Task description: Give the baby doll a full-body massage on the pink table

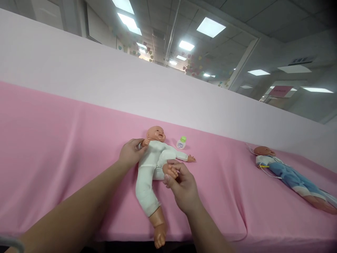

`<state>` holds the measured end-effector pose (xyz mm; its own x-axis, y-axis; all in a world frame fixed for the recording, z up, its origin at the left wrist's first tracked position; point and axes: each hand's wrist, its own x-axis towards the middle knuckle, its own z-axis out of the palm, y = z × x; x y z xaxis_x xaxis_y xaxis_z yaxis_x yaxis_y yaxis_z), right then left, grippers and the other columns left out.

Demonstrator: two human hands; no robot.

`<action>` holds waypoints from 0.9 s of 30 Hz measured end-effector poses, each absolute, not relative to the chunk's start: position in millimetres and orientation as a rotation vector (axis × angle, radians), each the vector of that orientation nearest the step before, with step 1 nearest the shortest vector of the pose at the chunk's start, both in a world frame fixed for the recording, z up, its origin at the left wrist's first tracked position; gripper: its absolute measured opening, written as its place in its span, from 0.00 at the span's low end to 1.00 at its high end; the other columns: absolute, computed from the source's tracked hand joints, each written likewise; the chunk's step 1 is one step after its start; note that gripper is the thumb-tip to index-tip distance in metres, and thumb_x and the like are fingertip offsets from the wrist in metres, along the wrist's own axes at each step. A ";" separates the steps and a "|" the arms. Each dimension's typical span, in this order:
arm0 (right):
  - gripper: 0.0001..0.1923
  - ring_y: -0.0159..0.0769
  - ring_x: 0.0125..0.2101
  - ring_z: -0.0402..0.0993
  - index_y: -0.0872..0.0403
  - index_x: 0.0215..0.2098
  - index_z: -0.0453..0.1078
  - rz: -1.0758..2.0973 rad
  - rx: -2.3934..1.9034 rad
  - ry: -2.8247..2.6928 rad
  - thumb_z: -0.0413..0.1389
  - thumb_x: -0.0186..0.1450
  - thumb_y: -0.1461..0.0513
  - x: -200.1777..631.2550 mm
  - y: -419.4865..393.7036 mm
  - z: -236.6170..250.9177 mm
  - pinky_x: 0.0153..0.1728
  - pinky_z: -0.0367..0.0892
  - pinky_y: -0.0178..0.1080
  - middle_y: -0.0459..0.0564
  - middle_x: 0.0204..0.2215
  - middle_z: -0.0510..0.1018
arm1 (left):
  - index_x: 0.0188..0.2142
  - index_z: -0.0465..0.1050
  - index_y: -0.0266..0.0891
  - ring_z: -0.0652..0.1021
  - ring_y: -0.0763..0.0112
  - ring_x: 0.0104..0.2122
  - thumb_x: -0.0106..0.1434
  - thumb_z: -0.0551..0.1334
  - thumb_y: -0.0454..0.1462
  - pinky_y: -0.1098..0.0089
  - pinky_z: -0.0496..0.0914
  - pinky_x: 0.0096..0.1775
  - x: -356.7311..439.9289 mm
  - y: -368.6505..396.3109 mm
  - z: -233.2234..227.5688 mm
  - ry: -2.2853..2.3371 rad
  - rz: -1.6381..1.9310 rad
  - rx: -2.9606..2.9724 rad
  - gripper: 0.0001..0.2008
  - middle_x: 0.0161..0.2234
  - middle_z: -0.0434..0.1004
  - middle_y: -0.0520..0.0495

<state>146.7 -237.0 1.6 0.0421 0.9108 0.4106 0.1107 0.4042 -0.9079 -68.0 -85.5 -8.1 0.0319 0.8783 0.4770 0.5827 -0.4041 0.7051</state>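
Observation:
A baby doll (150, 158) with a white cloth body lies on its back on the pink-covered table, head toward the wall. My left hand (133, 151) is closed around the doll's hand and forearm (145, 142), beside its shoulder. With thumb and fingers, my right hand (184, 184) grips the doll's bent-up foot (171, 170) over its lower body. The doll's other leg (158, 225) stretches straight toward the table's front edge, and its other arm (191, 159) points out to the right. A small clear bottle with a green cap (181, 142) stands near its head.
Pink cloth (52, 140) covers the table, with folds at the left and right. Farther right lies a second doll (289, 177) in blue and white clothes, with a thin white tube. Behind the table rises a white wall (105, 84) with glass panes above it.

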 end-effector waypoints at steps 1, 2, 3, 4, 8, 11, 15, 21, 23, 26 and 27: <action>0.12 0.43 0.44 0.81 0.49 0.45 0.73 0.758 -0.981 -1.440 0.66 0.66 0.56 149.0 -247.6 0.7 0.42 0.80 0.47 0.56 0.56 0.77 | 0.49 0.81 0.46 0.81 0.59 0.43 0.67 0.62 0.53 0.65 0.73 0.45 -70.2 -84.0 -8.1 1.498 1.352 1.904 0.20 0.44 0.85 0.48; 0.11 0.45 0.49 0.80 0.48 0.46 0.74 0.719 -0.970 -1.479 0.66 0.67 0.57 151.1 -258.2 0.2 0.47 0.79 0.48 0.55 0.55 0.78 | 0.46 0.81 0.46 0.81 0.59 0.41 0.68 0.60 0.55 0.65 0.73 0.43 -72.8 -81.7 -8.9 1.512 1.385 1.793 0.20 0.42 0.85 0.49; 0.12 0.46 0.52 0.79 0.48 0.47 0.74 0.690 -0.963 -1.523 0.66 0.67 0.57 153.0 -268.6 -0.1 0.51 0.77 0.49 0.55 0.55 0.78 | 0.43 0.80 0.46 0.81 0.60 0.39 0.68 0.59 0.56 0.66 0.73 0.41 -75.8 -78.7 -10.4 1.531 1.402 1.678 0.21 0.39 0.85 0.50; 0.12 0.46 0.53 0.78 0.47 0.48 0.74 0.671 -0.958 -1.568 0.65 0.67 0.58 154.6 -278.3 -0.6 0.53 0.76 0.48 0.54 0.55 0.78 | 0.41 0.79 0.45 0.81 0.60 0.38 0.68 0.58 0.58 0.66 0.72 0.39 -79.1 -74.7 -12.6 1.561 1.410 1.560 0.22 0.37 0.84 0.49; 0.15 0.42 0.51 0.80 0.46 0.52 0.72 0.674 -0.948 -1.713 0.63 0.68 0.60 161.3 -306.2 -10.5 0.51 0.76 0.41 0.52 0.52 0.80 | 0.40 0.76 0.43 0.82 0.55 0.36 0.67 0.58 0.60 0.64 0.74 0.34 -91.6 -54.5 -24.4 1.641 1.440 1.116 0.24 0.37 0.83 0.43; 0.17 0.41 0.50 0.80 0.45 0.53 0.72 0.667 -0.939 -1.794 0.63 0.67 0.62 168.4 -314.9 -28.1 0.51 0.75 0.37 0.51 0.51 0.80 | 0.43 0.75 0.42 0.83 0.52 0.40 0.69 0.58 0.57 0.60 0.77 0.37 -95.1 -44.6 -28.5 1.570 1.494 0.938 0.22 0.41 0.83 0.40; 0.15 0.39 0.48 0.81 0.46 0.50 0.74 0.686 -0.955 -1.844 0.64 0.65 0.62 175.7 -318.3 -46.6 0.51 0.75 0.35 0.50 0.48 0.80 | 0.46 0.73 0.43 0.84 0.51 0.43 0.70 0.58 0.54 0.57 0.78 0.43 -92.8 -44.6 -25.4 1.573 1.476 0.865 0.19 0.43 0.83 0.39; 0.14 0.45 0.49 0.81 0.46 0.50 0.74 0.737 -1.014 -1.768 0.65 0.66 0.58 173.5 -315.5 -30.8 0.51 0.75 0.41 0.51 0.47 0.82 | 0.48 0.72 0.43 0.83 0.50 0.45 0.71 0.56 0.53 0.57 0.76 0.43 -84.1 -59.2 -21.9 1.601 1.438 1.206 0.19 0.46 0.83 0.39; 0.14 0.46 0.49 0.80 0.45 0.51 0.74 0.729 -1.044 -1.766 0.64 0.68 0.58 171.9 -308.5 -18.9 0.52 0.75 0.43 0.51 0.48 0.82 | 0.48 0.73 0.43 0.82 0.52 0.45 0.72 0.55 0.51 0.58 0.75 0.44 -77.5 -67.0 -20.5 1.610 1.390 1.479 0.18 0.45 0.83 0.41; 0.13 0.47 0.50 0.80 0.46 0.51 0.74 0.702 -1.072 -1.783 0.63 0.68 0.58 170.5 -291.0 -1.6 0.53 0.74 0.46 0.52 0.49 0.82 | 0.51 0.76 0.44 0.81 0.52 0.47 0.71 0.56 0.49 0.58 0.74 0.47 -65.6 -78.1 -17.9 1.570 1.269 1.894 0.17 0.48 0.82 0.42; 0.13 0.47 0.51 0.80 0.46 0.51 0.74 0.686 -1.078 -1.780 0.64 0.68 0.58 170.2 -283.8 3.6 0.53 0.74 0.46 0.52 0.49 0.82 | 0.53 0.76 0.45 0.80 0.52 0.49 0.70 0.58 0.48 0.58 0.73 0.48 -62.0 -81.0 -17.5 1.548 1.223 2.007 0.18 0.50 0.81 0.42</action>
<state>170.2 -283.8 3.6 -0.1987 0.8866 0.4177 0.3773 0.4626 -0.8023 -62.0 -81.0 -17.5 0.0434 0.9036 0.4262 0.6237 -0.3578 0.6950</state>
